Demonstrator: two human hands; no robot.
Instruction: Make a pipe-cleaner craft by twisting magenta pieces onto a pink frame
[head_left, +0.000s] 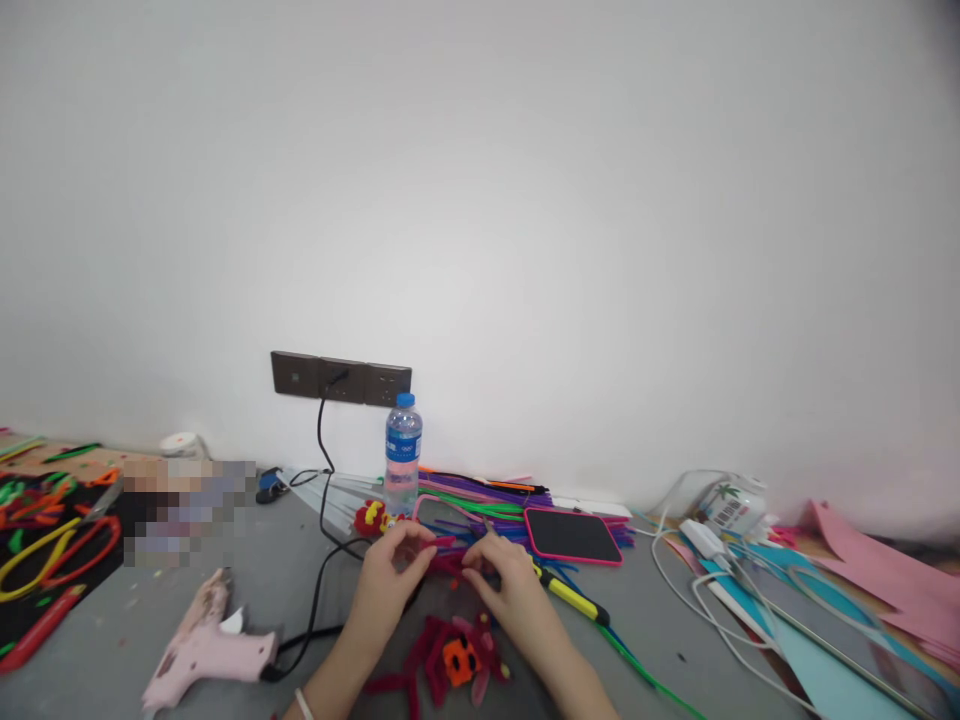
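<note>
Both hands meet over the grey table in the lower middle of the head view. My left hand [397, 575] is closed, pinching a short pink-red strip [440, 542] between thumb and fingertips. Just to its right, my right hand [500, 577] has its thumb and fingers drawn together; what they grip, if anything, is too small to name. Dark red fuzzy material [448, 563] shows between the hands. Below them lies a dark red pipe-cleaner figure [435, 655] with an orange face [460, 661]. A red and yellow fuzzy piece [373, 518] sits beyond my left hand.
A water bottle [403, 460] stands behind the hands, near bundled pipe cleaners [487, 500]. A phone [574, 536] and yellow cutter [574, 598] lie right. The pink glue gun [206, 650] and its black cord are left. Scissors [64, 560] lie far left; cables and paper [862, 560] far right.
</note>
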